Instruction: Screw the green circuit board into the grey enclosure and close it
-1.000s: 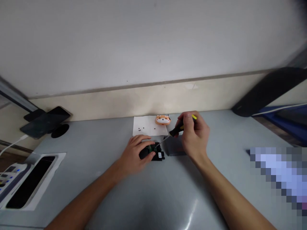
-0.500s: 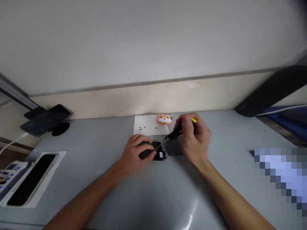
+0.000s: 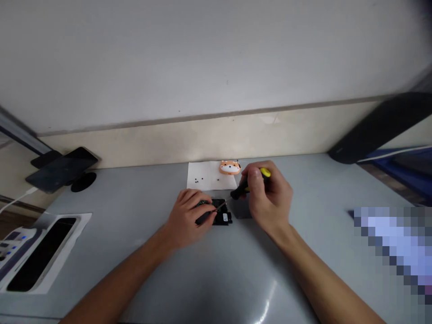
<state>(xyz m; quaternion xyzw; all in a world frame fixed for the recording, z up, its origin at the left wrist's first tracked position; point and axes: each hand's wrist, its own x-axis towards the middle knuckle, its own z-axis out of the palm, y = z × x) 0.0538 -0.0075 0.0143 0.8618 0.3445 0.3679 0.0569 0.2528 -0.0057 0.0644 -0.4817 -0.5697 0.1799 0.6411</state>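
My left hand presses down on a small black device with a green circuit board showing, in the middle of the grey table. A screwdriver with a black and yellow handle sits in my right hand; its thin tip points down-left onto the board. Behind the device lies a white paper sheet with several tiny black screws on it. An orange and white animal-face figure stands at the sheet's far right corner.
A dark phone rests on a black stand at the far left by the wall. A white device with a dark screen lies at the left edge. A black bar-shaped object leans at the far right. A grey flat item lies under my right hand.
My right hand and the screwdriver have shifted slightly left, closer to the device. My left hand stays on the device.
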